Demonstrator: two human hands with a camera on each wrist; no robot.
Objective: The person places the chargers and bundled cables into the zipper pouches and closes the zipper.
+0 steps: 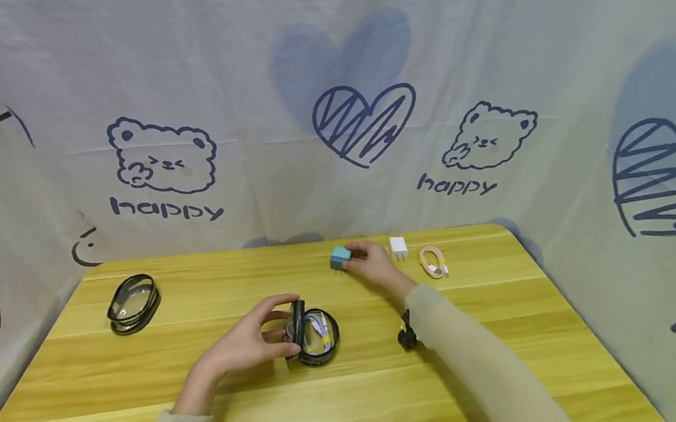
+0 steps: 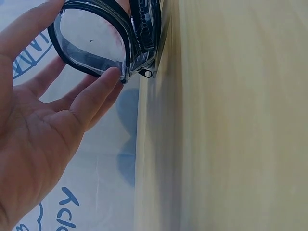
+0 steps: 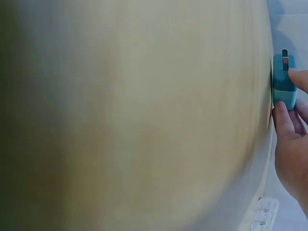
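Note:
A small clear round pouch with black trim and a zip [image 1: 300,330] stands opened on the table. My left hand [image 1: 243,341] grips its upright side between thumb and fingers; the left wrist view shows the clear panel [image 2: 91,38] against the fingertips. In the other half of the pouch lies a coiled pale purple cable [image 1: 322,329] with a yellow band. Farther back, my right hand [image 1: 374,262] pinches a teal charger plug [image 1: 339,257], its thumb on one side and fingers at its end. Metal prongs [image 3: 285,54] show on the plug in the right wrist view.
A white charger plug [image 1: 398,246] lies near the back edge, right of my right hand. Beside it is a coiled pink cable [image 1: 432,263] with a yellow band. Another black-trimmed clear pouch [image 1: 133,305] lies at the back left. A printed cloth [image 1: 260,178] hangs behind the wooden table [image 1: 383,405].

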